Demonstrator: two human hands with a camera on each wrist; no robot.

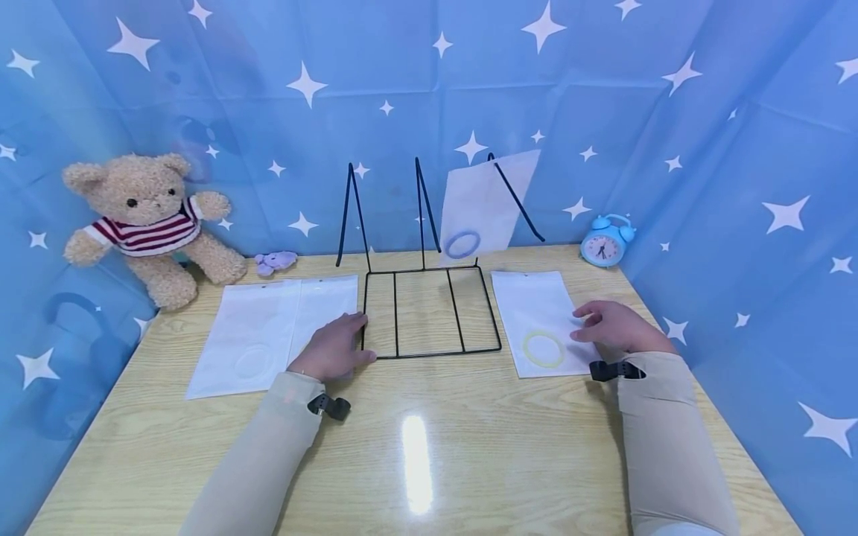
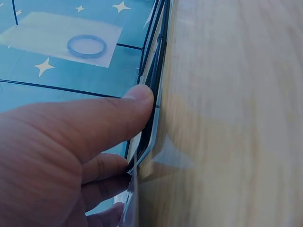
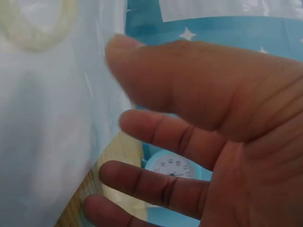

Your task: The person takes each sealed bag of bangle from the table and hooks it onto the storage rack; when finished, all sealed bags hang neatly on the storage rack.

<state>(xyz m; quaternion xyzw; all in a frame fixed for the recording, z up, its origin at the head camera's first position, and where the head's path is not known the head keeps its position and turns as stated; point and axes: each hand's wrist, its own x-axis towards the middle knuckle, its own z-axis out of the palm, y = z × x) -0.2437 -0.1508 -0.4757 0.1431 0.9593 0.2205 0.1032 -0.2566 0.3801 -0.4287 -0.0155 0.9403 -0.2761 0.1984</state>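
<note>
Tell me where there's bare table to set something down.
Widest: the table in front of the rack, between left sleeve and right sleeve. Another patch: between left sleeve, left packets and the table's left edge. Crowded: both sides of the rack, left packets by left hand, right packet by right hand; back left, the bear.

Head view: bright, approx. even light; vert. glare strip on desk, soft shadows by L sleeve & R sleeve. L wrist view: dimmer, desk grain smeary. R wrist view: dim, bluish; yellow ring blurry.
</note>
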